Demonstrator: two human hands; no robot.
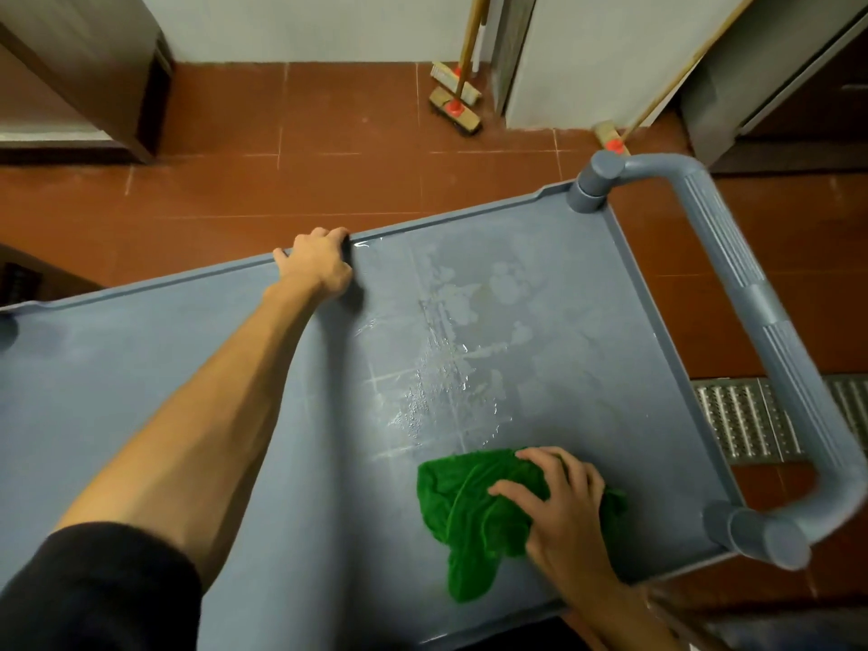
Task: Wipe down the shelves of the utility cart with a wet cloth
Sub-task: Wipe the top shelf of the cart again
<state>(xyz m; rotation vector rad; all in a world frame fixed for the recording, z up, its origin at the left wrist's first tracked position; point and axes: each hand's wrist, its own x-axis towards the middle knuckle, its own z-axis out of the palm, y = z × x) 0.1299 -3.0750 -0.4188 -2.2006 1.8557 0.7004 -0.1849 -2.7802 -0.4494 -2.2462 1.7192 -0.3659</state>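
Note:
The grey-blue top shelf of the utility cart (141,378) fills most of the view. A crumpled green cloth (465,509) lies on it near the front right. My right hand (559,505) rests on top of the cloth, fingers spread and slightly bent over it. My left hand (319,265) reaches across the shelf and grips the far rim, fingers curled over the edge. Wet streaks and patches (446,359) shine on the shelf between the two hands. The lower shelves are hidden beneath the top one.
The cart's grey handle (751,293) arches over its right end. Brooms (458,101) lean on the white wall beyond the red tiled floor (329,133). A metal floor grate (742,420) lies under the handle. Dark cabinets stand at far left and right.

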